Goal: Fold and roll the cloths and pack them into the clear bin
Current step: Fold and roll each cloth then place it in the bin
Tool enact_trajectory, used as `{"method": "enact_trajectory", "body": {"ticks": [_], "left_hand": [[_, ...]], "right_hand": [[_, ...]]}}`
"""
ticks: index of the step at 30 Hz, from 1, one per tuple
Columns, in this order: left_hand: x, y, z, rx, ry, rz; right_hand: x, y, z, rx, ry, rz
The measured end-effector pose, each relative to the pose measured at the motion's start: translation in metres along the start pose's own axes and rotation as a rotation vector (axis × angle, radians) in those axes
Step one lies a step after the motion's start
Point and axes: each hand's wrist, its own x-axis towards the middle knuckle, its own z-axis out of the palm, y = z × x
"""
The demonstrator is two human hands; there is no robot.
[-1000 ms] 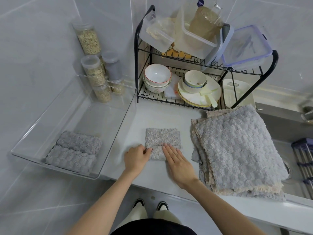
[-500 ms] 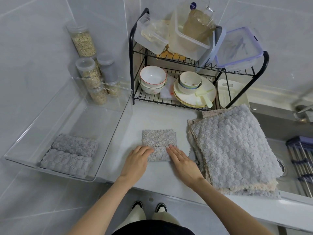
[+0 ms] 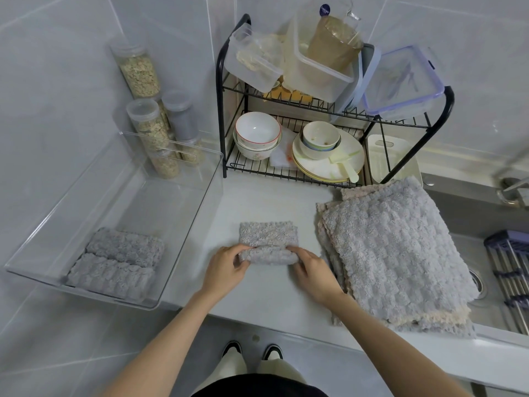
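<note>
Setting: a grey-tiled kitchen corner with a pale tabletop (image 3: pixel 257 202); a steel sink (image 3: pixel 463 224) is sunk into its right end.
Back edge: a black dish rack (image 3: pixel 219 110) carries bowls (image 3: pixel 257 131) and a plate (image 3: pixel 353 156) on the lower shelf and plastic food boxes (image 3: pixel 320 70) on the upper shelf. Grain jars (image 3: pixel 138 73) stand in the back left corner.
Beside the work: a stack of flat cloths (image 3: pixel 398 253), grey with cream edging, lies at the right front of the tabletop, just beside the right hand (image 3: pixel 313 270).
Clear bin (image 3: pixel 197 224): at the left end of the tabletop. Two rolled cloths (image 3: pixel 126 247) lie side by side against its near wall.
Cloth in work (image 3: pixel 269 242): grey plush, folded to a narrow strip, at mid-tabletop towards the front edge. Its near end is wound into a thick roll and its far part lies flat.
Grip: the left hand (image 3: pixel 226 267) curls round the roll's left end and the right hand round its right end. The roll spans the gap between them.
</note>
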Motion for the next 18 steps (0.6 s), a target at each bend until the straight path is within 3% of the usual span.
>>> {"method": "enact_trajectory", "body": {"ticks": [5,8,13,18], "left_hand": [[0.004,-0.005,-0.001,-0.106,-0.117,-0.178],[0.001,0.002,-0.003,-0.003,-0.179,-0.196],[0.001,0.012,-0.004,0.123,-0.168,-0.292],[0.009,0.014,0.000,0.182,-0.105,-0.344]], "right_hand": [[0.007,-0.001,-0.011,0.084,-0.084,0.157],[0.011,-0.002,-0.013,0.137,-0.109,0.259],[0.020,-0.007,-0.012,0.148,-0.126,0.412],[0.029,-0.011,-0.005,0.163,-0.041,0.521]]}}
